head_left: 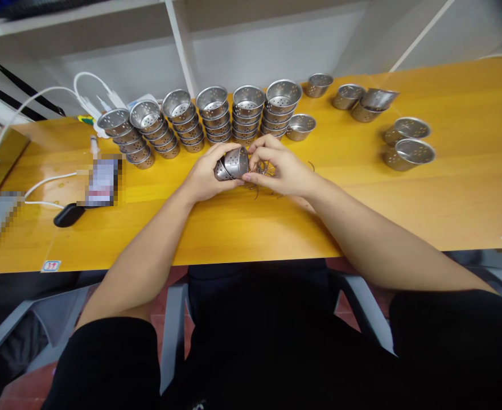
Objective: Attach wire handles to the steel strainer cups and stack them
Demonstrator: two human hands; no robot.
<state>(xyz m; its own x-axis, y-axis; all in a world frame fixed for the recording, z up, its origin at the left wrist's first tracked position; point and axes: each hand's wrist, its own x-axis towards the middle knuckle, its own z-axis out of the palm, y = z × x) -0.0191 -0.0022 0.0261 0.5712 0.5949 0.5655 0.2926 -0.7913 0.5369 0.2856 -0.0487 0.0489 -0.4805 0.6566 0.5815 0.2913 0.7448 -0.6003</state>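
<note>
My left hand (208,173) is wrapped round two small perforated metal cups, one tucked partly inside the other. The front cup (236,163) lies tilted with its mouth toward the right. At its rim, the curled fingers and thumb of my right hand (279,165) touch both sides of the mouth; what they pinch there is too small to make out. Thin bent metal wires (262,168) show between and below the right fingers, partly hidden by the hand. Just behind the right hand stands a single metal cup (301,127).
Stacks of perforated cups (249,101) line the back of the yellow table (251,239). Several loose cups (408,154) stand to the right. On the left are a blurred-out phone (102,182), a black oval device (69,215) and white cables (48,181).
</note>
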